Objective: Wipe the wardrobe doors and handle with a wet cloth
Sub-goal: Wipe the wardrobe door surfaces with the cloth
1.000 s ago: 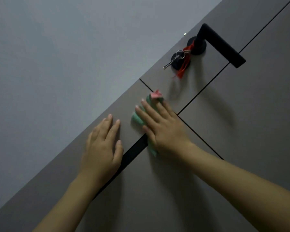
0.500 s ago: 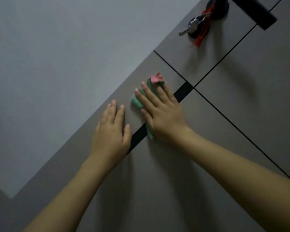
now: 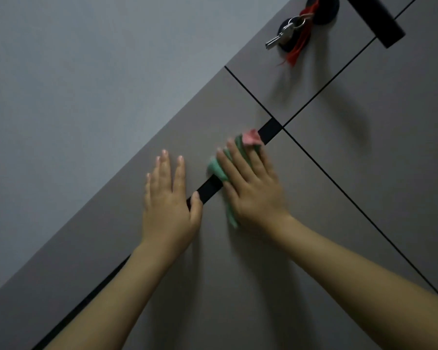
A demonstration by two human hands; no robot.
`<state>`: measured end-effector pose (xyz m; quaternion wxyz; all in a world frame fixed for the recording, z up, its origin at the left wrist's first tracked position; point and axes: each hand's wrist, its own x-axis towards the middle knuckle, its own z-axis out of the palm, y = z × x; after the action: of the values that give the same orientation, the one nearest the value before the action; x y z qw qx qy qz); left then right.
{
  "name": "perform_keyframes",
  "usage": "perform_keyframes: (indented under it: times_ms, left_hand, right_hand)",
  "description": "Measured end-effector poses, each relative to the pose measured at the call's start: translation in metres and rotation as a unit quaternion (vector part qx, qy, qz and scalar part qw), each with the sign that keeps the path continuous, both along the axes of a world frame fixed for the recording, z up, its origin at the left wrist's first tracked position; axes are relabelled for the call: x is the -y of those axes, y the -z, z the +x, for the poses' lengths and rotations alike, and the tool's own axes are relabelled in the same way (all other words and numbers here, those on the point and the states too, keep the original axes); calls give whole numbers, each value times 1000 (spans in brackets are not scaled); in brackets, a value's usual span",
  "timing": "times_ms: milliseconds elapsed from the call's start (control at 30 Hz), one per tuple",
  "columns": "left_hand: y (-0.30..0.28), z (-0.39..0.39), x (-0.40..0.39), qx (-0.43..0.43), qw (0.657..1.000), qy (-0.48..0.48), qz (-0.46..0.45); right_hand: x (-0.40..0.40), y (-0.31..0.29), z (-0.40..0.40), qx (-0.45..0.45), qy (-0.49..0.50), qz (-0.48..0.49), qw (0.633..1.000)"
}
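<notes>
Right hand (image 3: 253,190) presses green cloth (image 3: 216,169) flat over black strip (image 3: 208,189); left hand (image 3: 168,198) spread flat, bracing wardrobe door (image 3: 238,274). Best stroke: even pressure along strip.

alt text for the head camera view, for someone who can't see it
A person's right hand presses a green and pink cloth flat against a grey wardrobe door, over a black recessed strip, while the left hand rests flat beside it. At upper right, keys with a red tassel hang below a black lever handle.
</notes>
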<state>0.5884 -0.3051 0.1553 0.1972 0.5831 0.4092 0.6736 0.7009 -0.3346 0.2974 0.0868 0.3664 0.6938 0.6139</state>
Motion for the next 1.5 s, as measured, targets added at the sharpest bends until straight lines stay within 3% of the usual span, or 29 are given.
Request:
perform_keyframes:
  times_ms: [100,167,300,367,467,567,767,833,900,1000,1067,1200,1333,1400,1500]
  left_hand:
    - [-8,11,6,13,1000,5,16]
    - [-10,14,10,0,998,7,56]
    - [-6,21,11,5,996,11,90]
    - [-5,22,10,18,996,3,86]
    - [-5,20,8,35,997,-13,65]
    - [-1,14,7,27,998,-36,53]
    - [24,-1,-3,9,996,-72,58]
    - [33,-4,-10,23,996,-82,35]
    - [38,-5,-14,46,995,-86,12]
    - [44,-8,-17,75,994,-79,-16]
    - [47,-12,-17,83,994,-63,-37]
    - [57,-25,-20,80,994,-54,-50]
    - [70,-28,-23,91,992,-72,-56]
    - [80,-24,-21,104,991,-69,-57]
    - [97,-16,-16,94,993,-53,-48]
  right_hand:
    - [60,-29,65,9,27,26,999]
    - [74,-54,80,-32,65,72,995]
    - [23,-57,26,-148,3,156,977]
    - [-3,-33,-1,-111,-10,98,989]
    - [0,5,0,22,-6,-36,999]
    - [24,-9,19,86,15,-74,993]
    - [-18,-65,-24,-115,22,111,987]
    - [-52,-42,-58,-119,-8,101,988]
    - [-66,-4,-72,-59,-18,38,997]
    - [-36,44,-47,74,18,-86,993]
    - [-11,36,-21,110,44,-119,986]
    - [-14,-3,-18,40,40,-38,998]
    - [-62,22,-68,-52,19,29,998]
    - [-69,53,-71,-30,10,2,999]
    - [-34,102,-39,79,35,-105,991]
